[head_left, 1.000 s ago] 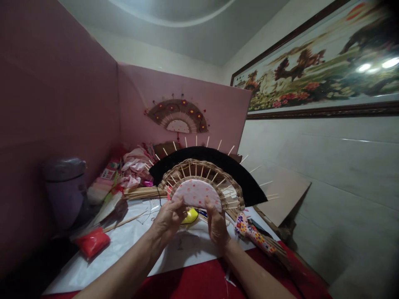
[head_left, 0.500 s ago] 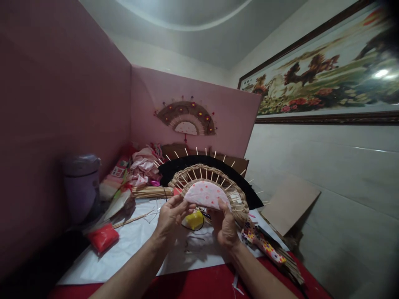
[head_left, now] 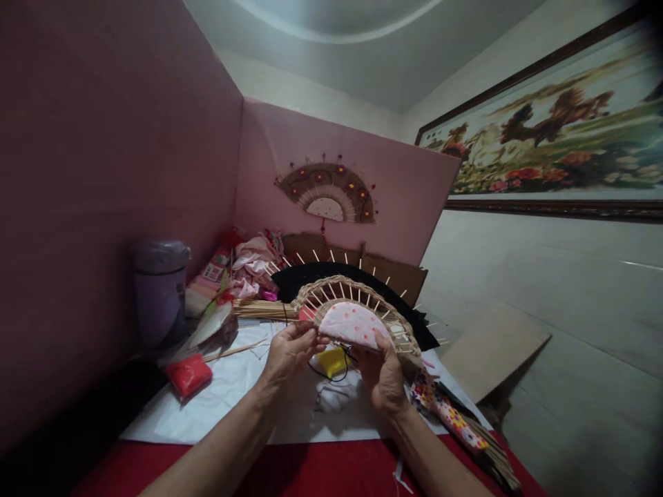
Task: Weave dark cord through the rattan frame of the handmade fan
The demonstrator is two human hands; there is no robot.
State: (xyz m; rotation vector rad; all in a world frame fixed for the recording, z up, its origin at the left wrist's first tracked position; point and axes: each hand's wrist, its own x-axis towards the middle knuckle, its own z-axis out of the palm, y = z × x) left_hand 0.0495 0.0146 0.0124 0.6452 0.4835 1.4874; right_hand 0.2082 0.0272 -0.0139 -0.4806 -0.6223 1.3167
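Note:
A half-round fan (head_left: pixel 355 324) is held up before me over the table. It has a white cloth centre with red dots, a woven straw band (head_left: pixel 342 284) around it, thin sticks fanning outward, and a black cloth arc (head_left: pixel 321 273) near their tips. My right hand (head_left: pixel 386 376) grips its lower right corner, thumb on the dotted cloth and fingers behind. At the lower left corner, the fingertips of my left hand (head_left: pixel 293 352) are pinched together on the fan's edge. Beneath the fan lie a yellow packet (head_left: pixel 332 362) and a black cord (head_left: pixel 346 373).
A finished fan (head_left: pixel 331 193) hangs on the pink board. To the left are a purple flask (head_left: pixel 160 293), a red packet (head_left: pixel 189 377), crumpled pink cloth (head_left: pixel 256 259) and bundled sticks (head_left: pixel 264 308). On the right lie a flowered strip (head_left: pixel 460 417) and a leaning board (head_left: pixel 497 352).
The view has turned slightly left, so the scene sits further right. Both hands stay at the fan's lower corners; the left fingers have drawn closer together at the edge.

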